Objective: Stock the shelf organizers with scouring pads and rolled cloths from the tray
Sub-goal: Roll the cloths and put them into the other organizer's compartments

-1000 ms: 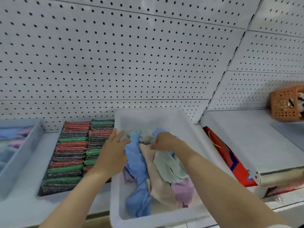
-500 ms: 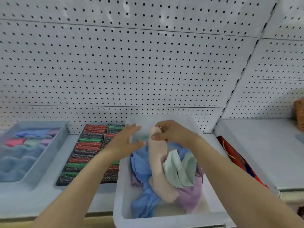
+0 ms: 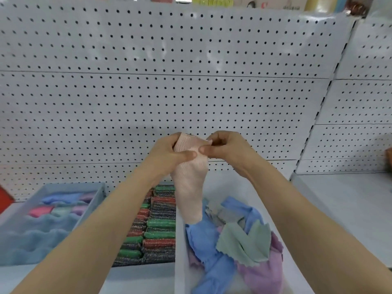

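Both hands are raised in front of the white perforated metal back panel [image 3: 191, 98], holding one pale pink waffle-textured cloth [image 3: 189, 187] by its top edge. The left hand [image 3: 169, 153] grips the cloth's upper left corner, thumb lying across the front of the fabric and the fingers [image 3: 176, 139] curled behind it. The right hand [image 3: 224, 147] pinches the upper right corner between thumb and curled fingers [image 3: 212, 137]. The two thumbs nearly meet on the cloth's face.

From the fingers the cloth hangs straight down, narrowing to a loose tail whose tip ends just above the heap in the white plastic tray [image 3: 180, 262]. Below the fingers and slightly to their right, that tray holds loose cloths: a blue cloth [image 3: 207, 247], a sage green cloth with zigzag edges [image 3: 244, 245] and a lilac cloth [image 3: 263, 274], all overlapping.

Below and to the left of the fingers, partly behind the left forearm, lies a dark organizer packed with rows of red, green and grey glittery scouring pads [image 3: 159, 232]. Further left stands a pale blue plastic organizer bin [image 3: 99, 200] containing rolled cloths in blue, pink, lilac and green [image 3: 55, 209]. Both rest on the white shelf [image 3: 350, 200].
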Demonstrator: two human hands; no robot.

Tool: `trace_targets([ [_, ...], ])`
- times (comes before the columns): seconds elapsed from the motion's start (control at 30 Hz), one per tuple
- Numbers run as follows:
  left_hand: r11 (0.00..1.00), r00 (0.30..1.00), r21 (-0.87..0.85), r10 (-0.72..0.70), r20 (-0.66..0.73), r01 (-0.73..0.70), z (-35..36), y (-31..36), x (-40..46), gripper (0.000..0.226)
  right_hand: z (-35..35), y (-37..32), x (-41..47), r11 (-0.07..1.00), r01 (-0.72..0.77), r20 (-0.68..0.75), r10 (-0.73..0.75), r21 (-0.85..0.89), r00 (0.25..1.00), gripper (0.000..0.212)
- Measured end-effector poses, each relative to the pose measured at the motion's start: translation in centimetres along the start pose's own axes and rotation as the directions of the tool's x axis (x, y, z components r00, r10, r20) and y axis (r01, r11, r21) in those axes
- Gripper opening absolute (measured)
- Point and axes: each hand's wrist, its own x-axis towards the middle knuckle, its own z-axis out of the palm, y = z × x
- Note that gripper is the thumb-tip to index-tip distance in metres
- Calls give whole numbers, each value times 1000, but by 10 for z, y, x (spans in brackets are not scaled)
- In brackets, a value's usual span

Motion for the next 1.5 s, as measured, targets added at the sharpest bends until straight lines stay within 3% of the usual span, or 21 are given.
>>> trace_targets([
  [0.23, 997, 997, -80, -27, -75, 21, -24, -1, -4, 18, 20, -22, 4, 997, 71, -49, -70, 10, 996, 19],
  [0.37, 990, 999, -137, -27, -36, 22, -36, 1, -8, 49, 25, -32, 3, 990, 136, -16, -136, 34, 991, 15],
  [0.5, 985, 998, -172, -40, -55, 30, -45, 4, -7, 33, 30, -39, 1, 978, 125, -8, -125, 170, 992, 15],
  [0.73, 986, 988, -164, -20, -152, -5, -67, 7, -6, 24, 30, -45, -3, 970, 171, -117, -152, 173, 981, 16],
  [0.93, 980, 987, -141, 151, 62, -141, -62, 26, -11, 50, 33, -55, -10, 959, 237, -49, -232, 155, 971, 16],
  [1.03, 968, 971, -81, 240, -1, -239, -54, 36, -12, 32, 35, -57, -11, 960, 241, -69, -233, 143, 970, 18],
  [1.13, 966, 967, -70, 244, -75, -250, -53, 37, -13, 14, 31, -58, -13, 963, 249, -112, -237, 107, 965, 13],
  [1.2, 970, 971, -50, 238, -39, -240, -54, 37, -14, 12, 30, -59, -13, 962, 256, -133, -243, 96, 961, 11],
  [1.4, 955, 955, -34, 295, 27, -294, -51, 35, -17, 31, 31, -57, -13, 968, 243, -179, -229, 60, 957, 8],
  [1.5, 968, 963, 17, 247, 106, -250, -53, 33, -17, 41, 29, -55, -10, 971, 232, -236, -214, 50, 948, 7],
])
